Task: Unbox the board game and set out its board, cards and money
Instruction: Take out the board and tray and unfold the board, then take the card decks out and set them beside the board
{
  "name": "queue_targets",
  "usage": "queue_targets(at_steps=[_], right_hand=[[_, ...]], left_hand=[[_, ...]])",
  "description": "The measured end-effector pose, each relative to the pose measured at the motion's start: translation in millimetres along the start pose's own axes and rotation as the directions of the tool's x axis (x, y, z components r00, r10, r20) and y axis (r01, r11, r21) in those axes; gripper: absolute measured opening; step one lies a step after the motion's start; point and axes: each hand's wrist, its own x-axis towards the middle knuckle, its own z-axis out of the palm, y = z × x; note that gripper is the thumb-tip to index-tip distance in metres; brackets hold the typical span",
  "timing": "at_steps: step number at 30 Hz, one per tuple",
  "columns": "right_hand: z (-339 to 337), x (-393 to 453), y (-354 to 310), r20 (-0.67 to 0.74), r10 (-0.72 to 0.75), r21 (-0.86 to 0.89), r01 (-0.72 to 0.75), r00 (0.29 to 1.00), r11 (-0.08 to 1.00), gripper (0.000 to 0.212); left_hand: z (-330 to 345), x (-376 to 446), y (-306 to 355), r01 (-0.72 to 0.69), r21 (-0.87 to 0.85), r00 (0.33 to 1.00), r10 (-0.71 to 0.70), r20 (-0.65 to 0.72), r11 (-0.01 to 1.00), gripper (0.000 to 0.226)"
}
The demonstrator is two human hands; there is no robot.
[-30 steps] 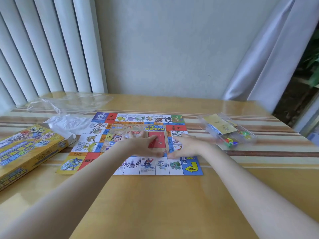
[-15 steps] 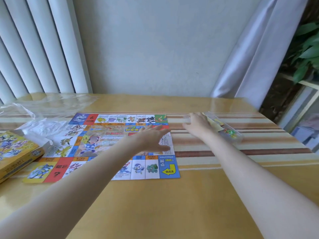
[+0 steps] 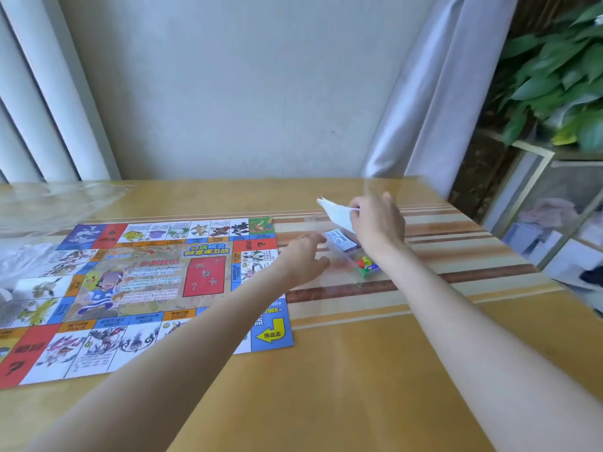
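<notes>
Head view: my right hand pinches a white sheet above the clear tray, right of centre. My left hand, fingers relaxed, grip holding nothing, hovers beside the tray. The board lies flat on the surface, left.

Board cut off at left edge

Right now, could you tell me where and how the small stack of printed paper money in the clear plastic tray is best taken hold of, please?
Pinch the small stack of printed paper money by its long edges, coming straight down from above. It lies flat inside the clear plastic tray, whose low walls probably block a sideways approach. The left hand is nearest; the right hand already holds a white sheet.
</notes>
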Motion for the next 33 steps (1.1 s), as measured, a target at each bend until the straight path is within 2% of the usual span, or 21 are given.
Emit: queue_targets(at_steps=[3, 5, 7, 8, 10, 12, 14, 16, 18, 19, 21, 23, 26, 27, 29, 31, 33], right_hand=[[-24, 19, 23, -0.194, 0.167, 0.144, -0.14, 0.967, 0.98, 0.025], [-30, 26, 43, -0.223, 0.264, 0.206, -0.219, 0.938, 0.954, 0.026], [-28, 31, 64, -0.2, 0.427, 0.381, -0.332, 0.882, 0.863, 0.027], [-24, 32, 74, -0.155, 0.524, 0.514, -0.385, 0.837, 0.767, 0.027], [-15, 34, 89, 0.022, 0.67, 0.76, -0.448, 0.742, 0.471, 0.028], [-8, 38, 98, 0.177, 0.717, 0.87, -0.448, 0.674, 0.207, 0.031], [-2, 44, 101, 0.27, 0.692, 0.881, -0.461, 0.67, 0.103, 0.03], [5, 50, 101, 0.345, 0.627, 0.836, -0.533, 0.698, 0.133, 0.028], [12, 53, 98, 0.39, 0.603, 0.725, -0.636, 0.696, 0.265, 0.034], [15, 55, 99, 0.367, 0.614, 0.663, -0.659, 0.699, 0.354, 0.038], [17, 57, 100, 0.316, 0.581, 0.571, -0.639, 0.75, 0.516, 0.036], [14, 57, 94, 0.339, 0.486, 0.468, -0.593, 0.805, 0.656, 0.011], [14, 52, 86, 0.389, 0.363, 0.235, -0.472, 0.847, 0.85, 0.013], [16, 50, 86, 0.402, 0.338, 0.183, -0.437, 0.851, 0.881, 0.02], [16, 45, 85, 0.377, 0.331, 0.134, -0.404, 0.865, 0.905, 0.029], [10, 36, 84, 0.272, 0.305, 0.086, -0.339, 0.913, 0.937, 0.029], [3, 29, 80, 0.282, 0.232, 0.086, -0.265, 0.931, 0.96, 0.028]], left_hand=[[7, 8, 12, -0.008, -0.034, 0.996, 0.005, -0.086, 0.999, 0.043], [12, 15, 18, -0.033, 0.038, 0.997, 0.036, -0.071, 0.999, 0.044], [20, 22, 22, -0.048, 0.188, 0.999, 0.047, 0.009, 0.981, 0.045], [24, 25, 22, -0.057, 0.274, 0.998, 0.047, 0.045, 0.96, 0.044], [30, 29, 18, -0.086, 0.39, 0.996, 0.067, 0.063, 0.917, 0.042], [31, 30, 13, -0.11, 0.427, 0.994, 0.107, 0.031, 0.898, 0.038], [28, 27, 9, -0.146, 0.473, 0.986, 0.165, 0.002, 0.869, 0.035], [26, 25, 9, -0.199, 0.535, 0.97, 0.242, -0.01, 0.821, 0.033], [26, 20, 13, -0.274, 0.525, 0.942, 0.335, -0.022, 0.806, 0.027], [27, 20, 17, -0.325, 0.535, 0.903, 0.424, -0.069, 0.78, 0.023], [34, 18, 25, -0.384, 0.518, 0.858, 0.503, -0.106, 0.764, 0.028], [45, 16, 35, -0.433, 0.473, 0.84, 0.534, -0.098, 0.767, 0.042], [49, 7, 55, -0.512, 0.342, 0.833, 0.553, -0.027, 0.788, 0.039], [48, 6, 58, -0.494, 0.281, 0.853, 0.522, -0.028, 0.823, 0.036], [39, 6, 62, -0.363, 0.044, 0.928, 0.365, -0.074, 0.931, 0.033], [25, 16, 60, -0.112, -0.207, 0.986, 0.083, -0.145, 0.972, 0.03], [15, 31, 56, 0.157, -0.329, 0.978, -0.192, -0.077, 0.931, 0.034]])
